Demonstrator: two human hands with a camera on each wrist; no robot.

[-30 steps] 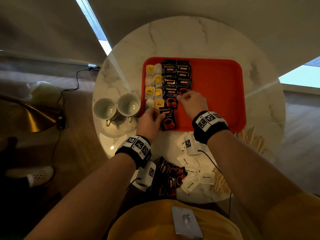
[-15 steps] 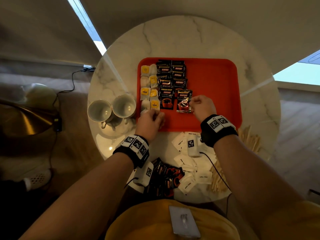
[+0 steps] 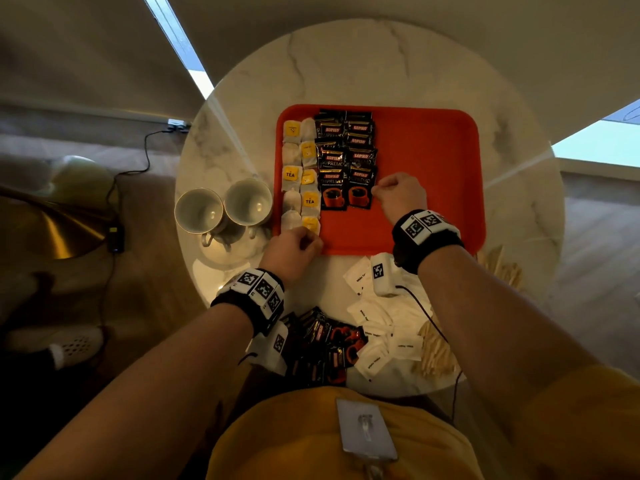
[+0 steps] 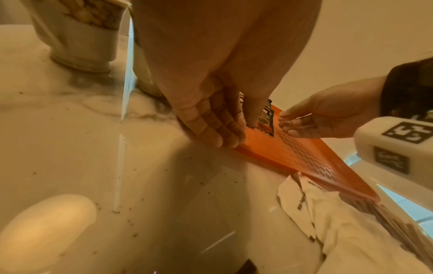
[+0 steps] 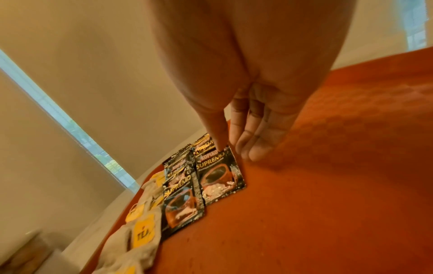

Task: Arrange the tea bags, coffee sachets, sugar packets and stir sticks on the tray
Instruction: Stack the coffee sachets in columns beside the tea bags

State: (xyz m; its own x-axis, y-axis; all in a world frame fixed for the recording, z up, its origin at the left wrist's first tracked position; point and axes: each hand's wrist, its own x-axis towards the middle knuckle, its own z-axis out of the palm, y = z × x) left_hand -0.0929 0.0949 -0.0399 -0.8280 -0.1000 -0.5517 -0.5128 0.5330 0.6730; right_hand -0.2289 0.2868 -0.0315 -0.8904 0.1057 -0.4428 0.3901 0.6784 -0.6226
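Marble round table point(image 3: 398, 64) carries an orange tray point(image 3: 433, 150), its long side running left to right.
Tea bags point(image 3: 300, 174) in two columns fill the tray's left edge; beside them black coffee sachets point(image 3: 346, 157) overlap in two columns, long axes near to far, cup pictures nearest. Right hand point(image 3: 401, 195) has loosely curled fingers, thumb tip touching the nearest right sachet point(image 5: 220, 178). Left hand point(image 3: 292, 252), fingers pressed together and curled, rests on the tray's near left rim. Sugar packets point(image 3: 381, 327) and stir sticks point(image 3: 433, 348) lie near.

Both forearms stretched forward; left hand point(image 3: 292, 245) loosely curled, apparently holding nothing; right hand point(image 3: 401, 195) curled, thumb tip pressed down.
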